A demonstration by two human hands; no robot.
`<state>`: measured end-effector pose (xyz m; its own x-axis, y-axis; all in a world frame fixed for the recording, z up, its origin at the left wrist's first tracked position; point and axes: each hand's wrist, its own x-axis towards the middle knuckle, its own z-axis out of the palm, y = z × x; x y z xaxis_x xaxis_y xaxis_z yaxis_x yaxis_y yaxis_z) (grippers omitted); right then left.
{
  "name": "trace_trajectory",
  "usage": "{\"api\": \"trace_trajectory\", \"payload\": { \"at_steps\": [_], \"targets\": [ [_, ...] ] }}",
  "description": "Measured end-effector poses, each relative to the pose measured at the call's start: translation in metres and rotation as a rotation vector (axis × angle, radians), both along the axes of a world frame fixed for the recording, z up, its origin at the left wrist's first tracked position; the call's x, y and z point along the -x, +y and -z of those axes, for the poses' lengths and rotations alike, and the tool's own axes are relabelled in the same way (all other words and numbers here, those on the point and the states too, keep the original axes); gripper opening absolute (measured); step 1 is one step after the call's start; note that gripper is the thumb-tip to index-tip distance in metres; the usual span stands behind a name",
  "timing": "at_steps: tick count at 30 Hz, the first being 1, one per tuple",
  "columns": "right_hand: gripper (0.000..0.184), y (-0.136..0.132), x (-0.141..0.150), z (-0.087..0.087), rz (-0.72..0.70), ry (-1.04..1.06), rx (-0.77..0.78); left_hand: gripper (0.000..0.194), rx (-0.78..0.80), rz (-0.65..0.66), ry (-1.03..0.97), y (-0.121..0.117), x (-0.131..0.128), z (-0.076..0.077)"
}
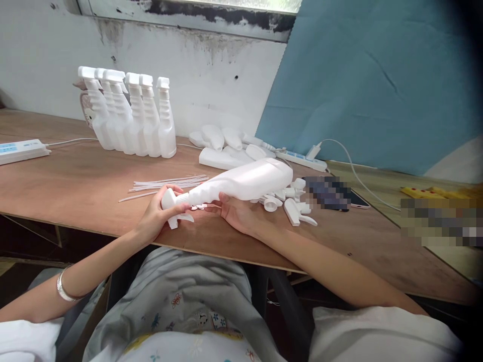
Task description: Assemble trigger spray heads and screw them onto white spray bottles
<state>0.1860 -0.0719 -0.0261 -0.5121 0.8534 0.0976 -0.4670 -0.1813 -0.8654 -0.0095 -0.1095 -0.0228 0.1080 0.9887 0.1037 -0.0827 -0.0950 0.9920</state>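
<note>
A white spray bottle (245, 183) lies on its side just above the wooden table (83, 186), its neck pointing left. My left hand (156, 216) is closed round the white trigger head (173, 203) at the bottle's neck. My right hand (236, 213) grips the bottle's neck and body from below, fingers curled under it. Loose white trigger heads (292, 203) lie just to the right of my right hand. Thin white dip tubes (169, 182) lie on the table behind my left hand.
Several finished spray bottles (132, 118) stand in a row at the back left. Empty bottles (226, 146) lie piled behind the held one. A power strip (20, 150) sits far left, another power strip (302, 161) with a cable at the back right, and a phone (332, 193) beside the parts.
</note>
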Motion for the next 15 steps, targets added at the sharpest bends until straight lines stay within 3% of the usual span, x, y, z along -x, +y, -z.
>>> {"api": "trace_trajectory", "payload": {
  "at_steps": [4,12,15],
  "targets": [
    [0.026,0.0002,-0.0001,-0.0001,0.019,-0.002,0.006,0.035,0.033,0.005,-0.031,0.0007,-0.0017,0.0001],
    [0.025,0.0002,0.0004,-0.0017,0.01,-0.003,0.017,0.044,-0.051,-0.058,0.106,-0.0003,-0.0005,-0.0002],
    [0.023,-0.0011,0.0012,-0.0026,-0.006,-0.006,-0.01,0.037,-0.044,-0.042,0.107,0.0013,0.0002,0.0015]
  ]
}}
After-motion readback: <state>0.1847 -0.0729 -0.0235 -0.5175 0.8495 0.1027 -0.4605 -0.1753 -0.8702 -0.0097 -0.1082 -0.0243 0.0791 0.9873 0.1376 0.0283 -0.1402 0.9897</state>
